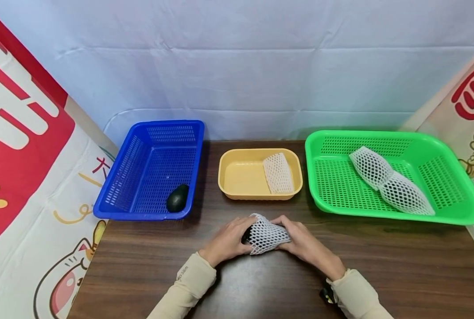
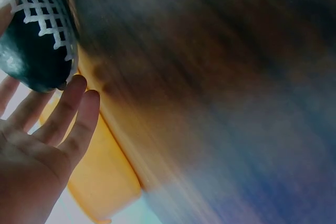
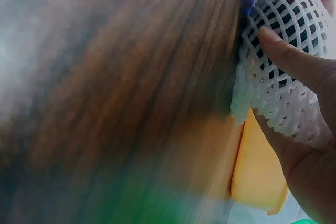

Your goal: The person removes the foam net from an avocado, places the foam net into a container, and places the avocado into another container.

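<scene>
A dark green avocado (image 2: 37, 59) is partly inside a white foam net sleeve (image 1: 268, 235), above the table in front of the yellow bin. My left hand (image 1: 230, 239) holds the avocado's bare end, fingers on the far side and thumb on the near side. In the left wrist view, the net's open rim lies around the fruit and the bare end shows dark and shiny. My right hand (image 1: 305, 243) grips the sleeve from the other end, its thumb pressing the mesh (image 3: 289, 22) in the right wrist view. The loose tail of the net hangs inside that hand.
At the left, a blue basket (image 1: 199, 164) holds another avocado (image 1: 177, 198). A yellow bin (image 1: 241, 173) in the middle contains a flat foam net (image 1: 278, 173). To the right, a green basket (image 1: 328, 177) contains two net-wrapped items (image 1: 370, 167). Behind them hangs a white cloth (image 1: 237, 79).
</scene>
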Action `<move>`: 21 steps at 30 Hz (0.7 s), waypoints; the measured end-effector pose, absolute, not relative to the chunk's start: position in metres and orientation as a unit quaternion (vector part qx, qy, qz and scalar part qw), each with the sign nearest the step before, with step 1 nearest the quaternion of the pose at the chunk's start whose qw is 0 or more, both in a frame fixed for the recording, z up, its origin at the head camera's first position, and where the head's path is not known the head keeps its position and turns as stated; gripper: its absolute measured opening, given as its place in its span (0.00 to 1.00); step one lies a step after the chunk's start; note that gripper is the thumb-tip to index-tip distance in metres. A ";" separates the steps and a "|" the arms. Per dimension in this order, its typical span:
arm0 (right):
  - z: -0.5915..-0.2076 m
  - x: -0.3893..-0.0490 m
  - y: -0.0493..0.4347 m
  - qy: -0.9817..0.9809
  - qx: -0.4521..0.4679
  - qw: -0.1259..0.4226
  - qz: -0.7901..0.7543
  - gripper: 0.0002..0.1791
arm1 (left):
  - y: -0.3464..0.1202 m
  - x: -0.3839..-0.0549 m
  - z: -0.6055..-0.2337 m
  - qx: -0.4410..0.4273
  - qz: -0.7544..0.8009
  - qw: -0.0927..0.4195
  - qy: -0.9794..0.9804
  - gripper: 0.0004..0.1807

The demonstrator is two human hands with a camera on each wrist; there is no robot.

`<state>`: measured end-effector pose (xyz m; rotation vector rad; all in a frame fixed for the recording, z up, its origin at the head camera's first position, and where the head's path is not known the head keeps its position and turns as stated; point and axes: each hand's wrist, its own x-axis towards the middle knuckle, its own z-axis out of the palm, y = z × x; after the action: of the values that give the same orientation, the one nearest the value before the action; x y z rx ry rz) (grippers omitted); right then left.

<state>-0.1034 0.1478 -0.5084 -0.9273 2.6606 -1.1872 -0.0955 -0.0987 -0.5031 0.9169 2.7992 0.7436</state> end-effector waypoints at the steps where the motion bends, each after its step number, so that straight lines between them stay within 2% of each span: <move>1: -0.509 -0.103 0.147 0.869 -0.306 0.041 -0.386 0.29 | -0.099 -0.095 -0.503 0.302 0.240 0.054 0.921 0.42; 14: -0.510 -0.101 0.146 0.871 -0.311 0.030 -0.379 0.18 | -0.102 -0.093 -0.501 0.333 0.229 0.048 0.914 0.40; 21: -0.508 -0.102 0.150 0.873 -0.298 -0.008 -0.385 0.15 | -0.108 -0.095 -0.500 0.303 0.269 0.050 0.913 0.40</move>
<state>-0.1022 0.1498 -0.5085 -0.9420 2.7565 -1.2162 -0.0949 -0.1085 -0.4999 0.9233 2.7792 0.8193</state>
